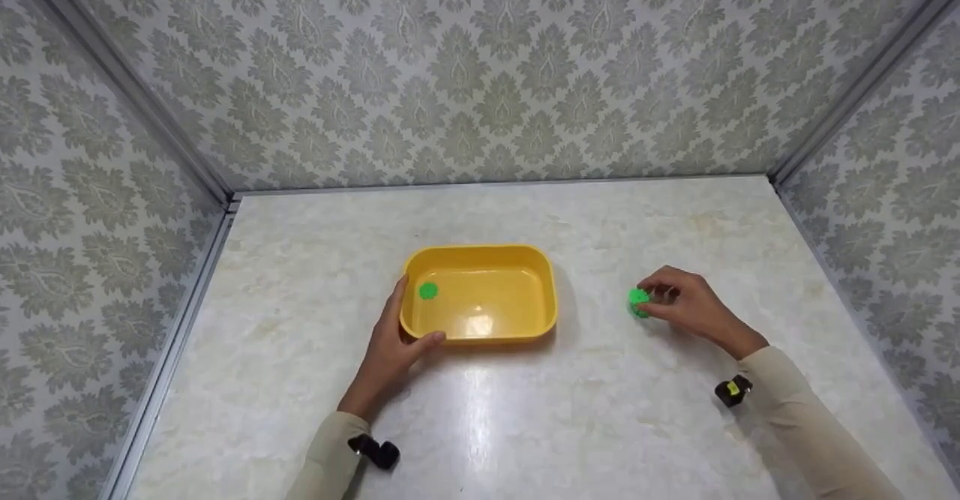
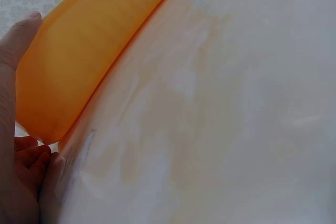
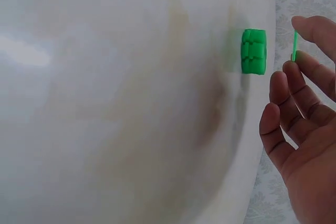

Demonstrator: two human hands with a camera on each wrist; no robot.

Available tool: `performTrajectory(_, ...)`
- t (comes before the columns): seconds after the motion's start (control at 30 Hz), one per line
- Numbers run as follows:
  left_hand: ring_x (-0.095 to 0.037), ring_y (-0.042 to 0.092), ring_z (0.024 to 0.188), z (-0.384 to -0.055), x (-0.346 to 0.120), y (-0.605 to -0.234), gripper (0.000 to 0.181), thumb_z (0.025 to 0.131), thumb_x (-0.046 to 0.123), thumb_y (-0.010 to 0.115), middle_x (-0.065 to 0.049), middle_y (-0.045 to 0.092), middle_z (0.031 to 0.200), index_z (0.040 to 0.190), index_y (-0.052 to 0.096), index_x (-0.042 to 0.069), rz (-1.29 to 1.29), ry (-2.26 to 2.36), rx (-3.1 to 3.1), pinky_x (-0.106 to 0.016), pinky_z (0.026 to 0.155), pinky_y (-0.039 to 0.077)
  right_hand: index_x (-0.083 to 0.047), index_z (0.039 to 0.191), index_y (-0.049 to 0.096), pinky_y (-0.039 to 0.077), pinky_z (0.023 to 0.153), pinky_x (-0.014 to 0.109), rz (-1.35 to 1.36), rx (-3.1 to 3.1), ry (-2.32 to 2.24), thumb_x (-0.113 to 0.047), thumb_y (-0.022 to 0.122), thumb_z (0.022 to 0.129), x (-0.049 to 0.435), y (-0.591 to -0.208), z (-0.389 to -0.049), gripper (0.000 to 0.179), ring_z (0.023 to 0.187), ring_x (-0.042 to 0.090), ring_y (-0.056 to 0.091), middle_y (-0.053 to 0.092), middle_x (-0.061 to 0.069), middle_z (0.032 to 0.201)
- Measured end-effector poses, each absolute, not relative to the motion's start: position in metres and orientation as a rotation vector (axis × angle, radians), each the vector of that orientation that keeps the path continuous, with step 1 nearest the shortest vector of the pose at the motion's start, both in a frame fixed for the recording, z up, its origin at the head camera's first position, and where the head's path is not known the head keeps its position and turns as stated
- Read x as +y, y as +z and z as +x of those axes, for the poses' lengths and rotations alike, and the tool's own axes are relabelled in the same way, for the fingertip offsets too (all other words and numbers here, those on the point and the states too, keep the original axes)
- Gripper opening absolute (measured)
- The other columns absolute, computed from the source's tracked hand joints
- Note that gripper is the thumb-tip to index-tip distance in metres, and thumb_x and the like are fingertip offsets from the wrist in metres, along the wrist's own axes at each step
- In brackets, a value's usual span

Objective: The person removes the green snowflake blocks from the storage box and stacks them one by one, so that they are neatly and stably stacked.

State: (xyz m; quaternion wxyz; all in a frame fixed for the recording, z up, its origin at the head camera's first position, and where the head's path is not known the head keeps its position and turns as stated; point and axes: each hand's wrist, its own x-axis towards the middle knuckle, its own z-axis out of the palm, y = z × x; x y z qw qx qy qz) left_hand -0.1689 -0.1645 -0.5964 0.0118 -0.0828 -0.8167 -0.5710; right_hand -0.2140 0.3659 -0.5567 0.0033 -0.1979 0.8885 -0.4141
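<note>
A yellow rectangular plastic tub [image 1: 487, 257] with rounded corners stands on the table. My left hand [image 1: 391, 348] grips its near left corner, thumb on the front side and fingers along the left side. Inside the tub, toward its left end, lies a flat green scalloped disc [image 1: 428, 291]. To the right of the tub, my right hand [image 1: 694, 306] pinches a thin green disc [image 3: 294, 46] edge-on between thumb and fingertips. A short stack of green notched discs [image 3: 254, 52] stands on the table just beyond those fingertips, apart from the pinched disc in the right wrist view.
The pale marbled table [image 1: 300, 275] meets a patterned back wall [image 1: 495, 73] and side walls. Metal rails run along the left and back table edges. A small black device is strapped to each sleeve near the wrist.
</note>
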Motion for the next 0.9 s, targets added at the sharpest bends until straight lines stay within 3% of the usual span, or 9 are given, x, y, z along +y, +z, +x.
performTrajectory(0.9, -0.025, 0.029, 0.164, -0.1683, -0.1640, -0.5977, 0.115, 0.093, 0.037, 0.092, -0.005, 0.024, 0.182, 0.179, 0.016, 0.026, -0.227, -1.795, -2.551, -0.050, 0.132, 0.026, -0.012, 0.114, 0.082, 0.054, 0.076, 0.023, -0.572, 2.821, -1.210, -0.015, 0.092, 0.092, 0.3728, -0.5646, -0.2101, 0.024, 0.091, 0.021, 0.067, 0.072, 0.002, 0.105)
